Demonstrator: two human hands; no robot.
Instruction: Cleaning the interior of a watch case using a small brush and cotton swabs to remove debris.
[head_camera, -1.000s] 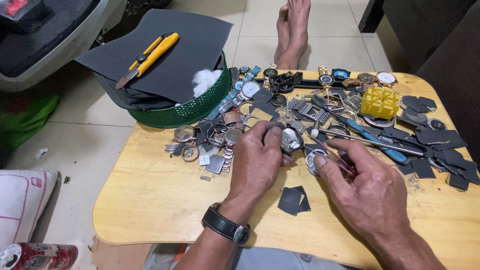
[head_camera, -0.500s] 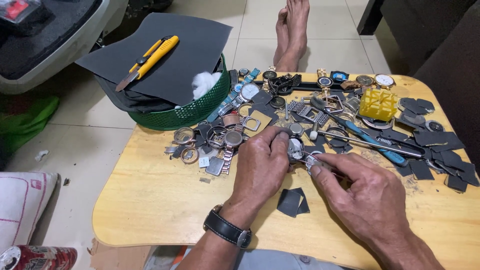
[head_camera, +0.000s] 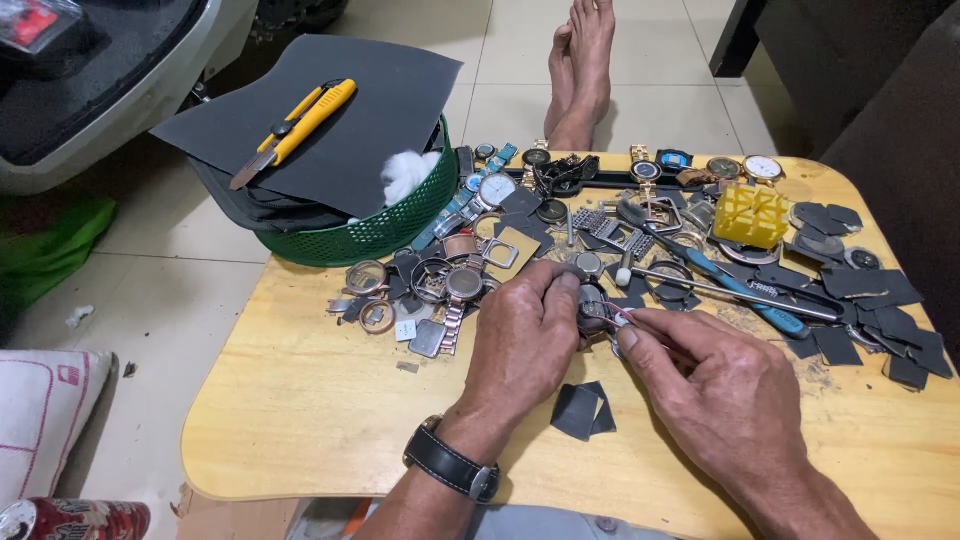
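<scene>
Together, left hand (head_camera: 530, 335) and right hand (head_camera: 725, 395) pinch a watch case (head_camera: 592, 305).

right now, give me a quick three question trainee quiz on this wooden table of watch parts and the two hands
1. True or false: the left hand wears a black wristwatch.
2. What lies on the dark grey sheet over the round green plastic basket? A) yellow utility knife B) red hammer C) blue cup
3. Which hand holds the thin metal tool against the small round metal watch case?

Key: 1 true; 2 A, yellow utility knife; 3 the right hand.
</scene>
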